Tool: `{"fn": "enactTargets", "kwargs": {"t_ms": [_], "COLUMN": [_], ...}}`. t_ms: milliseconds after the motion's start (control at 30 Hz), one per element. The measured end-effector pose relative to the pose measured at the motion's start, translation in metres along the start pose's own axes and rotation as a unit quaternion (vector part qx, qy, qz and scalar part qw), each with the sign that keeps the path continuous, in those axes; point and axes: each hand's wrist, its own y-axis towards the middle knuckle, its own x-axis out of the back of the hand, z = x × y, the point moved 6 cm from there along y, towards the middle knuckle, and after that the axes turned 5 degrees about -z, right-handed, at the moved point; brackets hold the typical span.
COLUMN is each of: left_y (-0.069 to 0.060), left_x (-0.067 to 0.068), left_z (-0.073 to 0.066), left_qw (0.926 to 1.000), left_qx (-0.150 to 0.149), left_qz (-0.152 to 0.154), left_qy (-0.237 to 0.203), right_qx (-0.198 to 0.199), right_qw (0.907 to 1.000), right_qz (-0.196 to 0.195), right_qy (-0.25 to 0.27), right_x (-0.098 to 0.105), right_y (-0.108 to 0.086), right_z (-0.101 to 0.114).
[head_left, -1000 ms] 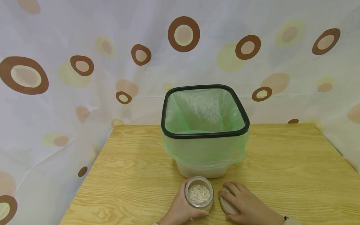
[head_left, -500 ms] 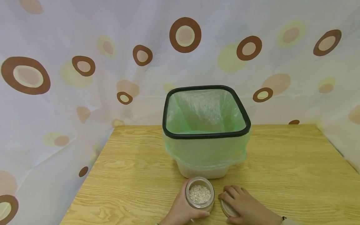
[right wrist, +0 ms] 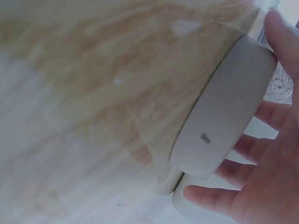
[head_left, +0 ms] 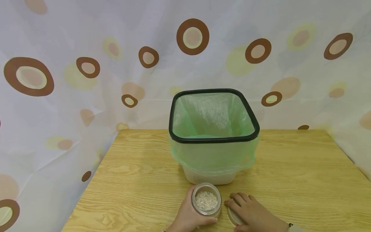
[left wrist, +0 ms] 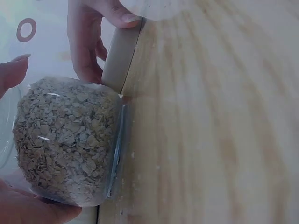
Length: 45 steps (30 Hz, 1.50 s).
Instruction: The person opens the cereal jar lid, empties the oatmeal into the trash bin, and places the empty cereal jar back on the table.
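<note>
Just before the black-rimmed bin, the left hand curls its fingers round a clear jar of flakes. Across a narrow gap, the right hand grips a smooth round lid on the grained table.

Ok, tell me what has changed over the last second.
Only a little: the right hand and the lid it grips have shifted slightly toward the person. The head view has also drifted slightly, as if the camera moved. Nothing was newly taken hold of or let go. As before, the left hand holds the open jar of flakes, with the lined bin beyond it.
</note>
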Motion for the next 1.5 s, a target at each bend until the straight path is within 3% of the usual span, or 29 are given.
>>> {"fn": "enactTargets", "kwargs": {"t_ms": [267,367,500,733,933,1067,1300,1500], "left_y": [-0.008,-0.012,-0.017,-0.027,-0.033,-0.035,-0.035,-0.035], "left_x": [0.006,0.012,0.019,0.035,0.049,0.057,0.068,0.075], "left_z": [-0.007,-0.011,-0.019,-0.032,-0.040,-0.045,-0.061,-0.070], "left_qw": [0.9994,0.9986,0.9972,0.9954,0.9934,0.9921,0.9892,0.9870], "left_qx": [0.012,0.021,0.027,-0.002,-0.023,-0.032,-0.063,-0.064], "left_qz": [-0.028,-0.038,-0.053,-0.094,-0.111,-0.119,-0.131,-0.146], "left_qy": [-0.018,-0.031,-0.045,-0.020,-0.014,-0.024,-0.016,-0.018], "right_qx": [-0.017,-0.026,-0.051,-0.078,-0.103,-0.122,-0.111,-0.107], "right_qw": [0.9978,0.9920,0.9840,0.9738,0.9569,0.9488,0.9408,0.9365], "right_qz": [-0.059,-0.106,-0.157,-0.208,-0.270,-0.291,-0.318,-0.331], "right_qy": [-0.027,-0.062,-0.068,-0.049,-0.029,-0.021,-0.036,-0.041], "right_x": [0.026,0.043,0.062,0.087,0.112,0.127,0.141,0.145], "right_y": [0.003,0.006,0.007,0.007,0.008,0.012,0.017,0.016], "right_z": [0.002,-0.002,-0.008,-0.016,-0.020,-0.022,-0.022,-0.021]}}
